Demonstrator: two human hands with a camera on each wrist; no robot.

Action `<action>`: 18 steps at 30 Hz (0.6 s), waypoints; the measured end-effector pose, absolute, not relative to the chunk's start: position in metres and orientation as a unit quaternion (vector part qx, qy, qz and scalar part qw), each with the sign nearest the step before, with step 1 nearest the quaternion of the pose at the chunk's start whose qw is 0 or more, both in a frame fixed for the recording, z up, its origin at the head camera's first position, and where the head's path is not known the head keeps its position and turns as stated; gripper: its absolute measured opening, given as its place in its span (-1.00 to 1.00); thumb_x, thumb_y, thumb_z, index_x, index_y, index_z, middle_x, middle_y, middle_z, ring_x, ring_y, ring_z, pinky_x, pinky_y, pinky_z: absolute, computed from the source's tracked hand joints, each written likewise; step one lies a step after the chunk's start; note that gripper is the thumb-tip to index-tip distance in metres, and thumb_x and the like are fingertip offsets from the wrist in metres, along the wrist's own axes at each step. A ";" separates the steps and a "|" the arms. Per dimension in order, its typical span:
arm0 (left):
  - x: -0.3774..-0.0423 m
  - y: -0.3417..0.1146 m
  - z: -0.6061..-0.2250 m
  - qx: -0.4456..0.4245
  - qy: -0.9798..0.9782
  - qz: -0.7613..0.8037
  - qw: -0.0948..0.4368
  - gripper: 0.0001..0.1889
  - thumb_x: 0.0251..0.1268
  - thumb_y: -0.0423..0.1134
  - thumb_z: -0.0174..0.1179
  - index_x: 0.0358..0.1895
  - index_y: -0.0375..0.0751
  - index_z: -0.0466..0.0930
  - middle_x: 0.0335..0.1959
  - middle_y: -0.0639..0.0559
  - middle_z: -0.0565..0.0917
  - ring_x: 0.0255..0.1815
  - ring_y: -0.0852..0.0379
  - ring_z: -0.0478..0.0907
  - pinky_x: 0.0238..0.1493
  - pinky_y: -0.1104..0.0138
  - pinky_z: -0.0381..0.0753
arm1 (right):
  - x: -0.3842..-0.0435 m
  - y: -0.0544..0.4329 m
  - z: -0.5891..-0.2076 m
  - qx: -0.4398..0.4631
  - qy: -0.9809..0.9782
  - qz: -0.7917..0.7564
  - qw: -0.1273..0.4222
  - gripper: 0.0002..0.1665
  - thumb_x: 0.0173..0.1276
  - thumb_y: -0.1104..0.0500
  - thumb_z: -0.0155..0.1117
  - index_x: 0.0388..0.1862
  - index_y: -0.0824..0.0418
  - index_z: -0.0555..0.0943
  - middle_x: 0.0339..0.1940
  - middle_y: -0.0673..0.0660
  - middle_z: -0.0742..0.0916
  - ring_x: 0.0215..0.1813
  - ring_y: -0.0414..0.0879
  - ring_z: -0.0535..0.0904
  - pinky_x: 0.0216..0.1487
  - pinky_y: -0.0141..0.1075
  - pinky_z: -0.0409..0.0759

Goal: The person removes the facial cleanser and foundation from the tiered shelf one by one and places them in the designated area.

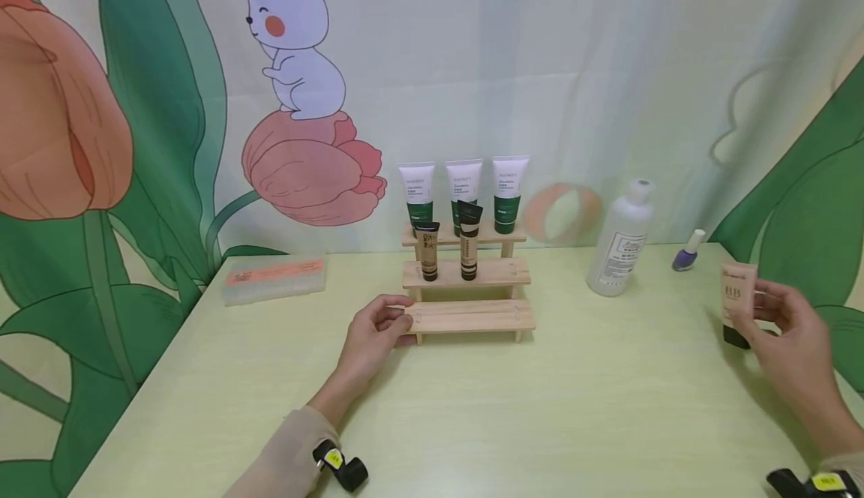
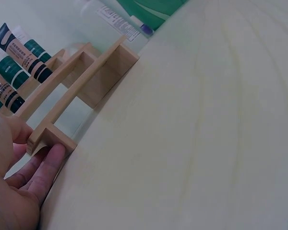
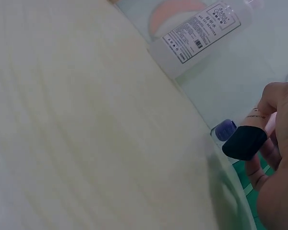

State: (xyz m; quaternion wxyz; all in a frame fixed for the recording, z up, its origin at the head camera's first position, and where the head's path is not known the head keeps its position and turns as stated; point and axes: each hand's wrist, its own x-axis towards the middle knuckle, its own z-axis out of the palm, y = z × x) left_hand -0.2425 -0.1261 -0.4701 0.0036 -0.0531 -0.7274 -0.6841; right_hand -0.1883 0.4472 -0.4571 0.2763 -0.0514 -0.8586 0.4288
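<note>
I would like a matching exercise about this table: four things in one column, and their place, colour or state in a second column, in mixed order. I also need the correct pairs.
Things:
1. BB tube
2. Small bottle
3. White-and-green tubes
4. Wooden rack

Places, colours, states:
A. Standing on the highest shelf
B. Gripped at the left end of its lowest shelf by the left hand
C. Held in the fingers of the right hand
D. Purple, with a white cap

Right pairs: 1-C, 2-D, 3-A, 4-B
</note>
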 end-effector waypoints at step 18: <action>-0.243 -0.126 -0.470 -0.051 -0.727 -0.684 0.003 -0.73 0.63 -0.45 0.28 0.26 -0.27 0.73 -0.02 -0.23 0.70 -0.07 0.04 0.75 0.07 0.11 0.94 | -0.199 0.451 -0.475 -0.075 -0.870 0.413 0.260 -0.32 0.60 0.16 0.46 0.56 0.41 0.52 -0.08 -0.42 0.57 -0.08 -0.47 0.49 -0.14 -0.81 0.47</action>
